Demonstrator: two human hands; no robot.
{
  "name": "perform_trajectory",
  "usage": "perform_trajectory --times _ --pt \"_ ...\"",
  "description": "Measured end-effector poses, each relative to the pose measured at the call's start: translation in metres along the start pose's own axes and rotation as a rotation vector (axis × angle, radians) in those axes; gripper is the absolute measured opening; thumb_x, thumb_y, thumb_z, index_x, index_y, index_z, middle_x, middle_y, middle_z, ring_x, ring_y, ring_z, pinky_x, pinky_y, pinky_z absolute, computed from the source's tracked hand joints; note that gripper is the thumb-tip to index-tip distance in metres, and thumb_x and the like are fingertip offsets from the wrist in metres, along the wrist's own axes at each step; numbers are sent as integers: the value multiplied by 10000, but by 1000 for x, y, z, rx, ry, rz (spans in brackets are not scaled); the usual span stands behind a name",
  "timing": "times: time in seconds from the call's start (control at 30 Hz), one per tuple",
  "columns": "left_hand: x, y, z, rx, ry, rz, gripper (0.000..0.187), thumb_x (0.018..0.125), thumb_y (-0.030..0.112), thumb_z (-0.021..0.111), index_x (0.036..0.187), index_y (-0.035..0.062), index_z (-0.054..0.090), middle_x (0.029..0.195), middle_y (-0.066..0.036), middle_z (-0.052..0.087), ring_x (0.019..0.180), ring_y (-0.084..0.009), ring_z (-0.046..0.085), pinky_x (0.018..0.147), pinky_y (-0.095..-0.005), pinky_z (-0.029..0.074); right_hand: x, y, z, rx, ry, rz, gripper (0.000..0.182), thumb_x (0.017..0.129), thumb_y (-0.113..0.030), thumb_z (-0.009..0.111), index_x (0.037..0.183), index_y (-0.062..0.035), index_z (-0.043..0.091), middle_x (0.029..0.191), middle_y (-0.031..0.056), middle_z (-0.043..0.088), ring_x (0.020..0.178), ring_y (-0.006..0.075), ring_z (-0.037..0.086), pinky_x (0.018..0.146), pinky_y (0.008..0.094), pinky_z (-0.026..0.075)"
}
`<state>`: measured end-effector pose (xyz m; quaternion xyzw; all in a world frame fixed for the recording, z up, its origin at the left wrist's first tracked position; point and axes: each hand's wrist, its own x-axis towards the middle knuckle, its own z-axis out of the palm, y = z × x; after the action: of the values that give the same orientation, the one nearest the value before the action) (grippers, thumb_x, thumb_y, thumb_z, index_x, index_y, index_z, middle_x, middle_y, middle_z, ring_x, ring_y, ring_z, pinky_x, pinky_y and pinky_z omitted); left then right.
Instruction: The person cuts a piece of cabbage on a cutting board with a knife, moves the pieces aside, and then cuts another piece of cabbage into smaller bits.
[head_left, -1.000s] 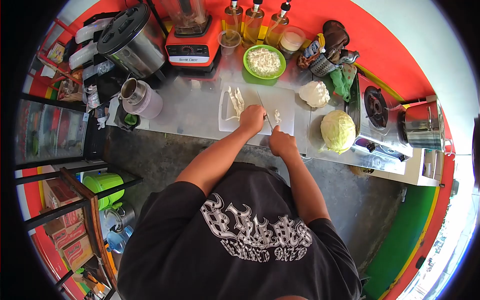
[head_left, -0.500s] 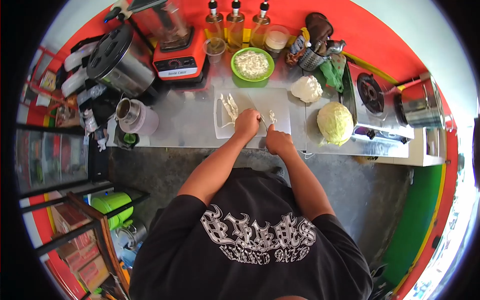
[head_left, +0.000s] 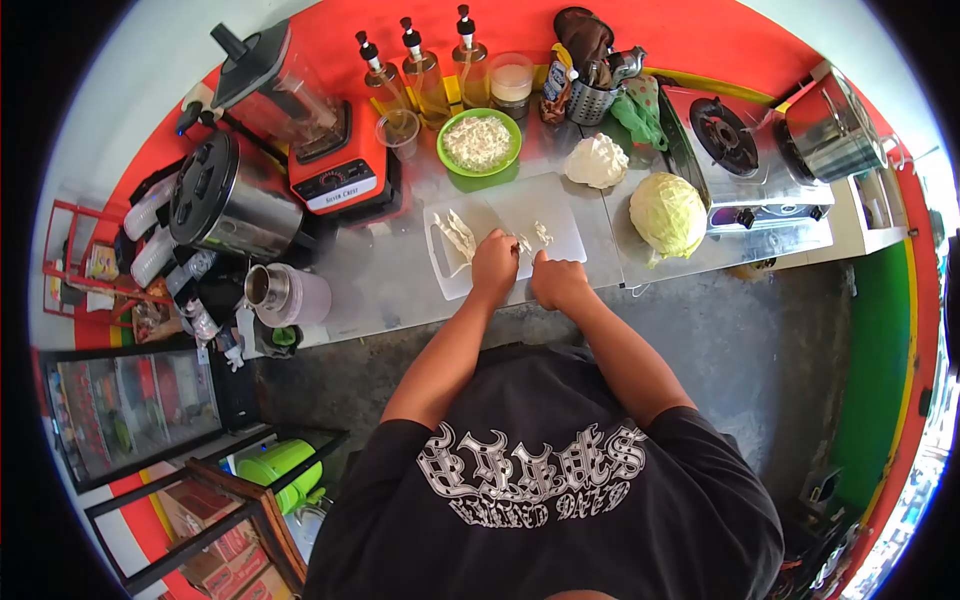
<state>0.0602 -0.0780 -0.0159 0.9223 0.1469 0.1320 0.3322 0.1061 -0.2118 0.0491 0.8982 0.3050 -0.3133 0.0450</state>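
Both hands work over a white cutting board [head_left: 562, 195] on the metal counter. My left hand [head_left: 495, 268] is closed with its fingers curled down; a pale food strip shows at its fingertips. My right hand [head_left: 558, 282], also closed, is just to the right, its index finger reaching forward along a knife. The blade is thin and mostly lost between the hands. Small cut pale pieces [head_left: 542, 233] lie beyond my right hand. Longer pale strips [head_left: 457, 236] rest on the left side of the board.
A green bowl [head_left: 517, 150] of pale shreds stands behind the board. A white lump [head_left: 597, 161] and a cabbage [head_left: 667, 215] sit to the right, before a gas stove [head_left: 770, 213]. A red blender [head_left: 340, 185], a metal pot [head_left: 245, 195] and pump bottles [head_left: 423, 75] line the back and left.
The head view has turned, so the counter now slants upward to the right. My hands stay close together over the board; the blade shows less clearly and more cut pieces appear between them.
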Motion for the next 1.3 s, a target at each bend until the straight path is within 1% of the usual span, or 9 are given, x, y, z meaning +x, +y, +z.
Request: perform_trajectory --times 0.1,0.3,0.4,0.73,0.8,0.9,1.03,1.1,1.3 --pt "-3 3 -1 -78 30 11 79 845 72 634 823 26 694 901 -155 631 879 -372 639 762 -485 516 8 4 15 12 -18 -2 404 892 -121 629 1235 -2 451 1104 208 737 1061 360 719 911 457 537" --pt "-2 -2 3 24 6 26 74 856 68 641 831 17 689 911 -146 629 864 -374 640 752 -476 516 -4 -2 -3 -34 -4 -19 425 875 -151 675 1203 11 460 1049 198 750 1013 314 744 839 416 564" --pt "-2 0 3 -27 25 3 78 861 72 637 828 15 680 908 -150 626 854 -383 636 748 -481 514 -4 -1 9 34 -10 0 391 883 -126 643 1198 5 453 1054 230 741 1028 356 733 879 444 562" --pt "-5 6 -1 -46 38 -10 95 859 81 626 804 13 665 896 -160 618 852 -385 631 756 -492 508 1 -4 15 56 48 -10 326 918 -146 593 1176 4 464 1034 230 744 1007 355 739 854 439 572" --pt "-7 8 -3 -74 16 -7 98 851 72 620 791 2 655 892 -171 616 861 -383 631 770 -492 507 2 -4 18 -4 120 -24 379 873 -141 669 1170 10 489 1014 184 754 966 308 754 807 402 581" --pt "-5 0 0 -45 30 78 86 812 69 632 775 -5 657 850 -178 604 816 -399 613 724 -494 497 1 -5 13 -11 104 -24 376 876 -150 668 1166 13 492 1012 188 753 960 307 755 805 408 581" --pt "-6 2 -2 -62 34 65 93 816 77 630 776 -3 656 850 -182 600 821 -396 611 734 -492 496 5 -5 22 66 121 14 383 870 -152 669 1165 17 494 1014 195 752 963 310 754 810 410 581" --pt "-6 2 -1 -60 12 42 105 845 64 610 775 -10 640 883 -175 604 866 -392 615 775 -501 500 5 -3 21 42 83 -14 294 967 -198 541 1172 4 482 1024 226 746 986 359 740 857 461 563" --pt "-7 -3 1 -68 36 70 97 826 80 619 780 -2 642 850 -177 593 828 -397 604 728 -490 489 -1 -4 12 44 60 -29 330 918 -148 612 1165 19 470 1024 223 745 989 361 738 835 440 576"
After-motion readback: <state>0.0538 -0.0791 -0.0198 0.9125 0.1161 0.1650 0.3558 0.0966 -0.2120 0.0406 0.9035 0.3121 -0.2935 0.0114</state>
